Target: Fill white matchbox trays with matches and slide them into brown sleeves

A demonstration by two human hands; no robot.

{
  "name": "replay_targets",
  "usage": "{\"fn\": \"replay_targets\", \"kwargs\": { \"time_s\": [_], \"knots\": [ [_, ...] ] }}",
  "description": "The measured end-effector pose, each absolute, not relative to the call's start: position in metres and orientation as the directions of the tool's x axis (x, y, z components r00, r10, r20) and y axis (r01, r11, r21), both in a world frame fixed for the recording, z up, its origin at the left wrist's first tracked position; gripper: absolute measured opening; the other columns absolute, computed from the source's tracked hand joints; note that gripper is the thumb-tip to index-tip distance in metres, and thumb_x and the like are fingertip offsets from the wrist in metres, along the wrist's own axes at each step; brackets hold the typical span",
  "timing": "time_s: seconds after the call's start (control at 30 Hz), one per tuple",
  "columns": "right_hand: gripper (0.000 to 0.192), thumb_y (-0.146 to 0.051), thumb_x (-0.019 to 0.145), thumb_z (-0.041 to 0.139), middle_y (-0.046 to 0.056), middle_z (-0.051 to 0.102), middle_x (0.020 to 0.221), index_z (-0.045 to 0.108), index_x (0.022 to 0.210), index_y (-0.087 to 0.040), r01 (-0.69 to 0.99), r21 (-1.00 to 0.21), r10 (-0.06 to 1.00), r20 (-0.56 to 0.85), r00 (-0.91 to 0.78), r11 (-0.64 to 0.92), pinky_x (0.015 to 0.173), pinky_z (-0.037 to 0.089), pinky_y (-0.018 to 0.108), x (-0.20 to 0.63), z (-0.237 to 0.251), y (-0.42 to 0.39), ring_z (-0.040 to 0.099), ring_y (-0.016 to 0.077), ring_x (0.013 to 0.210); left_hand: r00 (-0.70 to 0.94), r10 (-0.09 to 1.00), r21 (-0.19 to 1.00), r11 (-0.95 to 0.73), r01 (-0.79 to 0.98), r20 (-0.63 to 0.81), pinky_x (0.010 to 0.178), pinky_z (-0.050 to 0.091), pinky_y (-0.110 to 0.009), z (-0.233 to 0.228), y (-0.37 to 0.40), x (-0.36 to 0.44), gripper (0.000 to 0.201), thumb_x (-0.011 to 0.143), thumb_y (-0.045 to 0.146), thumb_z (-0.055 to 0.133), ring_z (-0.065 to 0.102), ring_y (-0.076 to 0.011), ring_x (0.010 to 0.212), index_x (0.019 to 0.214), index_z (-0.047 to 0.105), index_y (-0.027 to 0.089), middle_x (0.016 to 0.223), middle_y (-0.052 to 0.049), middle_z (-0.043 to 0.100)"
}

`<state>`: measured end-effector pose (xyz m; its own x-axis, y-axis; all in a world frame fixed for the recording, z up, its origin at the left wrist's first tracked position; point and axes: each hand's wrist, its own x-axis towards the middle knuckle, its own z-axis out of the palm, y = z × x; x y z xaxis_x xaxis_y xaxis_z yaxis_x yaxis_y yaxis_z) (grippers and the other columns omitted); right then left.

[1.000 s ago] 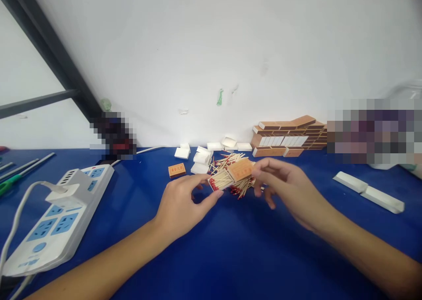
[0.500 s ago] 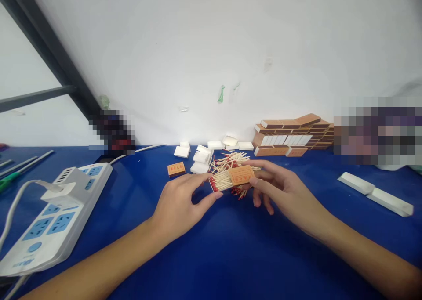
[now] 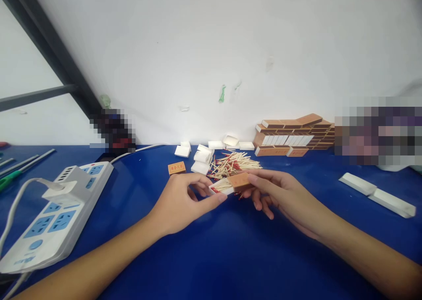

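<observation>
My left hand pinches the white tray end of a matchbox that is partly slid open, with red-tipped matches showing inside. My right hand grips the orange-brown sleeve of the same matchbox from the right. Both hands hover just above the blue table. A loose pile of matches lies right behind the box.
Empty white trays and one orange matchbox lie behind my left hand. A stack of matchboxes stands against the wall. A white power strip with a plugged cable lies at left; white bars lie at right.
The sleeve has slid further over the tray, so fewer matches show. Both hands and the box have dropped lower, closer to the table.
</observation>
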<state>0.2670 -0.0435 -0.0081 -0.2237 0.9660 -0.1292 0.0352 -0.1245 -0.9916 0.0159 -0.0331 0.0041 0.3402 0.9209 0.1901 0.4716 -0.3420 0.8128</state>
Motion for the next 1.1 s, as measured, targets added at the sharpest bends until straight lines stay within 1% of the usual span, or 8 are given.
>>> {"fn": "replay_targets", "kwargs": {
  "time_s": [0.17, 0.37, 0.47, 0.57, 0.63, 0.8, 0.97, 1.1],
  "knots": [
    [0.042, -0.06, 0.091, 0.075, 0.007, 0.071, 0.08, 0.078, 0.087, -0.018, 0.008, -0.987, 0.96, -0.16, -0.231, -0.162, 0.042, 0.041, 0.021, 0.268, -0.006, -0.044, 0.054, 0.01, 0.056, 0.358, 0.919, 0.833, -0.325, 0.447, 0.166, 0.058, 0.052, -0.023, 0.001, -0.031, 0.017, 0.023, 0.084, 0.044, 0.081, 0.069, -0.0128, 0.068, 0.09, 0.08, 0.021, 0.077, 0.001, 0.077],
    [0.041, -0.058, 0.094, 0.073, 0.003, 0.066, 0.07, 0.076, 0.092, -0.018, 0.022, -0.992, 0.966, -0.128, -0.225, -0.126, 0.043, 0.043, 0.021, 0.267, -0.008, -0.044, 0.055, 0.0108, 0.056, 0.335, 0.919, 0.818, -0.35, 0.457, 0.206, 0.06, 0.053, -0.024, 0.0, -0.03, 0.017, 0.027, 0.083, 0.042, 0.083, 0.069, -0.0141, 0.071, 0.098, 0.081, 0.02, 0.082, 0.0, 0.078],
    [0.044, -0.06, 0.094, 0.072, 0.002, 0.064, 0.068, 0.075, 0.102, -0.017, 0.021, -0.995, 0.973, -0.098, -0.21, -0.096, 0.043, 0.043, 0.021, 0.266, -0.009, -0.043, 0.055, 0.0113, 0.056, 0.36, 0.91, 0.817, -0.363, 0.448, 0.207, 0.061, 0.054, -0.026, 0.0, -0.03, 0.016, 0.028, 0.084, 0.043, 0.081, 0.069, -0.0147, 0.071, 0.099, 0.081, 0.02, 0.083, -0.001, 0.079],
    [0.054, -0.061, 0.095, 0.07, 0.001, 0.065, 0.066, 0.07, 0.126, -0.017, 0.045, -0.997, 0.979, -0.073, -0.191, -0.066, 0.043, 0.044, 0.021, 0.266, -0.011, -0.043, 0.056, 0.012, 0.055, 0.378, 0.898, 0.817, -0.386, 0.428, 0.225, 0.061, 0.055, -0.027, -0.001, -0.029, 0.014, 0.03, 0.084, 0.042, 0.082, 0.068, -0.0148, 0.069, 0.103, 0.081, 0.019, 0.082, -0.002, 0.078],
    [0.061, -0.061, 0.096, 0.069, 0.0, 0.065, 0.064, 0.064, 0.136, -0.016, 0.053, -0.996, 0.979, -0.074, -0.191, -0.065, 0.043, 0.044, 0.021, 0.265, -0.012, -0.044, 0.056, 0.0121, 0.053, 0.388, 0.89, 0.819, -0.4, 0.411, 0.24, 0.06, 0.055, -0.027, -0.002, -0.03, 0.013, 0.032, 0.083, 0.042, 0.083, 0.067, -0.0145, 0.067, 0.106, 0.081, 0.02, 0.082, -0.002, 0.078],
    [0.06, -0.059, 0.094, 0.072, 0.0, 0.066, 0.068, 0.063, 0.134, -0.016, -0.007, -0.999, 0.976, -0.051, -0.212, -0.053, 0.041, 0.047, 0.022, 0.26, -0.01, -0.05, 0.058, 0.0129, 0.054, 0.374, 0.881, 0.817, -0.432, 0.381, 0.291, 0.062, 0.056, -0.027, -0.004, -0.03, 0.013, 0.036, 0.083, 0.042, 0.085, 0.068, -0.0147, 0.069, 0.113, 0.081, 0.022, 0.086, -0.002, 0.079],
    [0.059, -0.058, 0.096, 0.07, 0.002, 0.069, 0.076, 0.06, 0.136, -0.017, -0.039, -0.998, 0.969, -0.029, -0.244, -0.039, 0.041, 0.049, 0.022, 0.255, -0.008, -0.055, 0.061, 0.0126, 0.054, 0.344, 0.886, 0.811, -0.436, 0.391, 0.31, 0.063, 0.056, -0.026, -0.007, -0.029, 0.012, 0.04, 0.079, 0.044, 0.09, 0.067, -0.0143, 0.069, 0.113, 0.082, 0.023, 0.087, -0.001, 0.08],
    [0.066, -0.06, 0.099, 0.064, -0.001, 0.065, 0.065, 0.053, 0.146, -0.015, -0.036, -0.998, 0.958, -0.038, -0.286, -0.051, 0.043, 0.051, 0.023, 0.253, -0.01, -0.055, 0.062, 0.0148, 0.054, 0.39, 0.872, 0.823, -0.439, 0.359, 0.295, 0.063, 0.054, -0.026, -0.01, -0.029, 0.012, 0.037, 0.078, 0.046, 0.091, 0.065, -0.0138, 0.069, 0.11, 0.083, 0.027, 0.085, 0.001, 0.079]
  ]
}}
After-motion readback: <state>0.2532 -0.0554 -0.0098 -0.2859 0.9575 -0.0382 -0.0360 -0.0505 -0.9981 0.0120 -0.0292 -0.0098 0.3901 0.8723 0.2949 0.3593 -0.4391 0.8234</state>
